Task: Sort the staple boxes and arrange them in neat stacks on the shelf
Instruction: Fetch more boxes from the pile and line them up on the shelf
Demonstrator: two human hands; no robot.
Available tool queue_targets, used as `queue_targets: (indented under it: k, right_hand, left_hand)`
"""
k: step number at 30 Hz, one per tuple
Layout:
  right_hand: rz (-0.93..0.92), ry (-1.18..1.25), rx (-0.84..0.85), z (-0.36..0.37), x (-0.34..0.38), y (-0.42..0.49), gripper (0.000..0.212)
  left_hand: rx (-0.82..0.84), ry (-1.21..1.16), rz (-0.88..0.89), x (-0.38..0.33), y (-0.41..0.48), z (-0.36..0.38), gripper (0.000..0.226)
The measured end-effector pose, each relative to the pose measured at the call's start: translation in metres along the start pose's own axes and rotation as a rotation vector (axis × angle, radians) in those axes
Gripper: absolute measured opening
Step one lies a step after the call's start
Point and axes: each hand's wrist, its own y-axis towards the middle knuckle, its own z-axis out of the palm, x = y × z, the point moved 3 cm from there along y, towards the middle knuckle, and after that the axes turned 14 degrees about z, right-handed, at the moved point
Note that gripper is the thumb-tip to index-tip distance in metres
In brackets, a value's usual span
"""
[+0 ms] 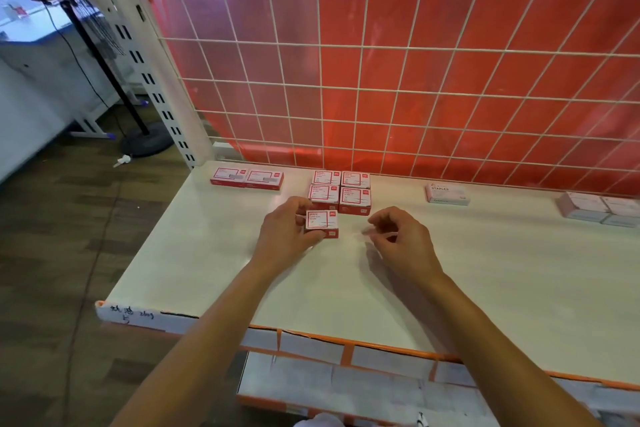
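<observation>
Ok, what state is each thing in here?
Left hand: grips small red box, resting on shelf
Right hand: fingers loosely curled, empty
Four red boxes: two-by-two block
Flat red boxes: side by side
Lone pink box: lying flat
Pink cluster: grouped, far right

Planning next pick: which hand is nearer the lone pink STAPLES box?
Right. The right hand is front-left of the pink STAPLES box; the left hand, farther left, holds a red box.

Smooth, faintly glossy white shelf (398, 288), printed red-and-white card staple boxes (339, 191), pale pink card boxes (447, 194) seemingly matt, white-coated wire grid (381, 94), glossy red backing panel (450, 73), wood-grain floor (62, 236)
</observation>
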Motion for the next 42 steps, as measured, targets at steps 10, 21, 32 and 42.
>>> queue_targets:
  k: [10,21,32,42]
  right_hand:
    - [0.000,-0.046,-0.003,0.003,0.001,0.006,0.024]
    - [-0.146,-0.192,0.123,0.032,0.028,-0.001,0.039]
    - [-0.118,-0.196,0.112,0.035,0.028,0.002,0.041]
    - [-0.142,-0.325,-0.115,0.016,0.010,0.001,0.035]
  left_hand:
    - [-0.028,0.044,-0.011,0.001,0.005,0.000,0.047]
    - [-0.004,0.121,-0.006,0.000,0.005,0.004,0.055]
    - [0.004,0.154,-0.010,0.008,0.008,0.009,0.056]
    - [-0.130,0.463,0.267,-0.016,0.005,0.026,0.053]
